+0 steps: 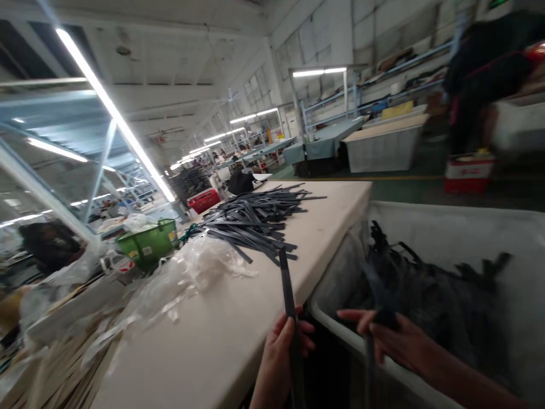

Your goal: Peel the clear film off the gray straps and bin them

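My left hand (283,343) is closed around a flat dark grey strip (286,284), which stands up past my thumb and hangs down below the fist. Blurred by motion, my right hand (395,338) is over the near rim of the white bin (460,211). Its fingers are closed on another dark strip (369,363), with the index finger stretched out to the left. Inside the bin lies a tangle of black and grey strips (430,284). A heap of similar grey strips (255,216) covers the far part of the pale table (204,335).
Crumpled clear plastic (200,264) lies on the table's left side, near a green basket (149,244). Long brown strips (72,358) fill the lower left. Beyond stand a red crate (203,200), a grey-white cart (381,150) and a person in dark clothes (489,68).
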`<act>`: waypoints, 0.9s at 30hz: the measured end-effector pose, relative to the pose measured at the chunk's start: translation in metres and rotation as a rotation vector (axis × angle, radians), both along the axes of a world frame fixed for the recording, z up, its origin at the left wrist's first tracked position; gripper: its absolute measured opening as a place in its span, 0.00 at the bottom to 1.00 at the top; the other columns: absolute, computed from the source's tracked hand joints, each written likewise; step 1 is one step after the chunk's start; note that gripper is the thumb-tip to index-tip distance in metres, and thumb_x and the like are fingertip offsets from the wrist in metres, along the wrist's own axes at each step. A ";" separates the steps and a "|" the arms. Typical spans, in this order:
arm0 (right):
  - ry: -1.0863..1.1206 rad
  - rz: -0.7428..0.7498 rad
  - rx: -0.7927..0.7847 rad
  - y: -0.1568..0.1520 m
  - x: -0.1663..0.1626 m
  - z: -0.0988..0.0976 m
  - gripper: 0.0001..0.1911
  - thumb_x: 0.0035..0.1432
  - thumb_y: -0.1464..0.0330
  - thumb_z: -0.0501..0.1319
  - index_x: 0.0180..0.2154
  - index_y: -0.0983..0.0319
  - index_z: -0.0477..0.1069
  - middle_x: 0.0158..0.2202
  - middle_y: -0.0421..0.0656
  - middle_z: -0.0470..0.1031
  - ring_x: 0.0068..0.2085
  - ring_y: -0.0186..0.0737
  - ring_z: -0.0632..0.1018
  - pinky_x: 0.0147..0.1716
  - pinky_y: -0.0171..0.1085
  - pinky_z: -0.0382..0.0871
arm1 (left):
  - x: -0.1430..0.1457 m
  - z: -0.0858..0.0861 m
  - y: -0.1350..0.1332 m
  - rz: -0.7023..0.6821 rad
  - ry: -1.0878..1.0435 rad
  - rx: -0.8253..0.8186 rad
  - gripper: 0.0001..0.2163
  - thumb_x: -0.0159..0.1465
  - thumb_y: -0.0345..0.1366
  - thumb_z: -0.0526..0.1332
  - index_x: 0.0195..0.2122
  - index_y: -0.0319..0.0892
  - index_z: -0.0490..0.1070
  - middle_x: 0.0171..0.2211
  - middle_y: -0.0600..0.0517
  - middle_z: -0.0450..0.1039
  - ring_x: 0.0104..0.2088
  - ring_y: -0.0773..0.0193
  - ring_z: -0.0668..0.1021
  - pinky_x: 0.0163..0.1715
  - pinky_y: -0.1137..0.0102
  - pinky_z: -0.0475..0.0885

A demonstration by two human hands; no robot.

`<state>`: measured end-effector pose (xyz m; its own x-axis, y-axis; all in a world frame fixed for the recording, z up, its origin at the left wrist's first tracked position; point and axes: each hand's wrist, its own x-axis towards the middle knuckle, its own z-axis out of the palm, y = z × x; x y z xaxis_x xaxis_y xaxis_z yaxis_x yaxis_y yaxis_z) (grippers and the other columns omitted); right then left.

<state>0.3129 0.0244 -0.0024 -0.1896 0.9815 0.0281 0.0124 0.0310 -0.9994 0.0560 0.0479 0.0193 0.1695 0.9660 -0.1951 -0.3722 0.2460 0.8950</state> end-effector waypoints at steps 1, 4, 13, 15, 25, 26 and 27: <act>0.111 -0.026 -0.041 0.008 -0.005 0.013 0.21 0.58 0.45 0.61 0.34 0.54 0.80 0.54 0.54 0.77 0.32 0.45 0.80 0.29 0.43 0.74 | 0.005 -0.008 -0.009 -0.090 0.027 -0.017 0.25 0.57 0.51 0.69 0.49 0.37 0.75 0.32 0.45 0.80 0.24 0.67 0.77 0.23 0.75 0.65; 0.285 0.017 -0.022 0.031 -0.016 0.041 0.20 0.51 0.49 0.69 0.32 0.59 0.80 0.55 0.49 0.75 0.22 0.30 0.71 0.23 0.35 0.70 | 0.010 -0.023 -0.028 -0.308 0.092 -0.062 0.26 0.56 0.53 0.69 0.47 0.37 0.77 0.31 0.46 0.79 0.23 0.67 0.76 0.23 0.75 0.64; 0.246 0.112 0.065 0.040 -0.040 0.046 0.20 0.58 0.51 0.66 0.37 0.62 0.82 0.46 0.47 0.81 0.32 0.34 0.77 0.24 0.29 0.69 | 0.012 0.002 -0.032 -0.345 0.332 0.112 0.27 0.57 0.55 0.67 0.49 0.40 0.77 0.39 0.46 0.79 0.40 0.55 0.76 0.40 0.69 0.70; 0.233 0.119 0.066 0.035 -0.042 0.045 0.22 0.60 0.50 0.64 0.38 0.63 0.81 0.46 0.48 0.80 0.32 0.35 0.77 0.25 0.30 0.70 | 0.020 0.001 -0.029 -0.349 0.367 0.131 0.25 0.58 0.55 0.65 0.46 0.39 0.77 0.35 0.48 0.78 0.36 0.58 0.75 0.38 0.70 0.68; 0.101 -0.202 0.281 0.019 0.024 0.069 0.18 0.63 0.54 0.63 0.36 0.61 0.81 0.40 0.48 0.83 0.29 0.37 0.77 0.22 0.32 0.67 | 0.041 -0.061 -0.046 -0.407 0.544 0.359 0.26 0.64 0.59 0.55 0.32 0.40 0.79 0.26 0.51 0.72 0.29 0.64 0.71 0.32 0.72 0.67; 0.070 -0.220 0.306 0.020 0.032 0.075 0.18 0.63 0.54 0.63 0.36 0.61 0.81 0.40 0.48 0.83 0.27 0.35 0.77 0.22 0.32 0.67 | 0.043 -0.061 -0.046 -0.405 0.563 0.362 0.25 0.64 0.59 0.55 0.33 0.40 0.79 0.25 0.51 0.72 0.28 0.64 0.71 0.32 0.72 0.67; 0.042 -0.241 0.334 0.021 0.039 0.083 0.18 0.63 0.54 0.63 0.36 0.61 0.81 0.40 0.48 0.83 0.25 0.34 0.75 0.21 0.32 0.68 | 0.044 -0.059 -0.045 -0.396 0.572 0.370 0.25 0.63 0.58 0.56 0.34 0.40 0.79 0.27 0.51 0.73 0.29 0.63 0.73 0.33 0.71 0.69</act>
<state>0.3515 0.0452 0.0807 0.0524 0.9333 0.3553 0.0181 0.3548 -0.9348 0.1001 0.0033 -0.0397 0.4848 0.8740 -0.0334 0.2242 -0.0873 0.9706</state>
